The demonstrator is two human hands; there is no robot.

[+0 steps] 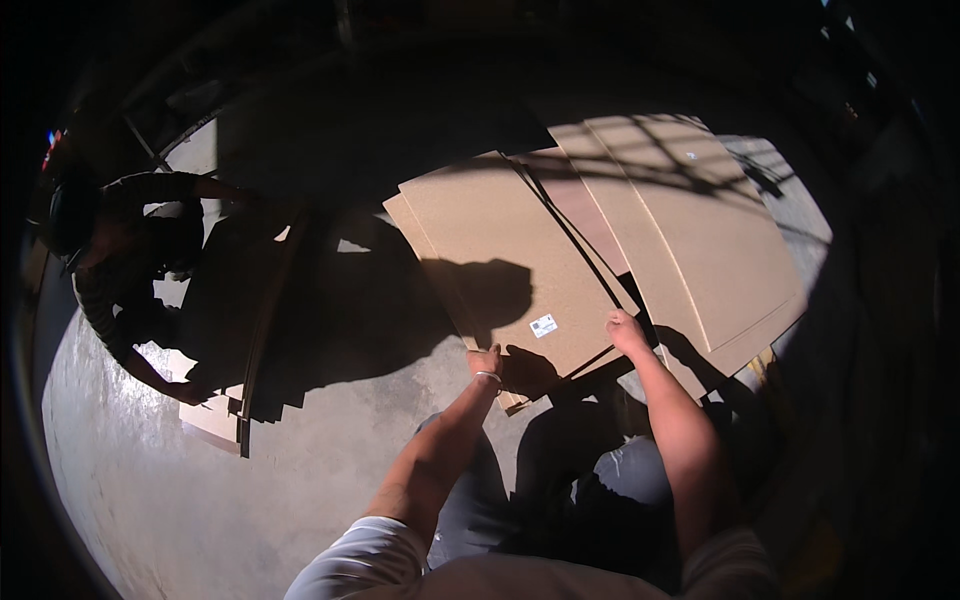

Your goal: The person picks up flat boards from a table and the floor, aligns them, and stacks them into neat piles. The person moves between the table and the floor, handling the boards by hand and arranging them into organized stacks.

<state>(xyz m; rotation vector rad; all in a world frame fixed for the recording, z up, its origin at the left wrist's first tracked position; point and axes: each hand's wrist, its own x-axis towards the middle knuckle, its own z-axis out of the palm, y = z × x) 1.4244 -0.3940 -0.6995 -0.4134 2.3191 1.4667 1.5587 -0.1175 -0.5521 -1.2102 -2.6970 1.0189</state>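
Note:
A large flat brown board (pixel 490 225) with a small white label (pixel 543 326) lies tilted in front of me, partly in sunlight. My left hand (pixel 485 362), with a band round the wrist, grips its left edge close to the near corner. At the opposite edge, my right hand (pixel 627 332) is closed on the near right corner. Another sheet's edge shows just beneath the board on the left. Dark gaps separate it from a stack of similar brown boards (pixel 710 230) to the right. My fingertips are partly hidden under the edges.
On the left, a co-worker (pixel 105 250) in a cap bends over another pile of boards (pixel 215 418), arms stretched to it, mostly in shadow. Grey concrete floor (pixel 330 440) lies between the piles. A reddish-brown sheet (pixel 575 200) shows between the boards. Strong shadows hide much of the surroundings.

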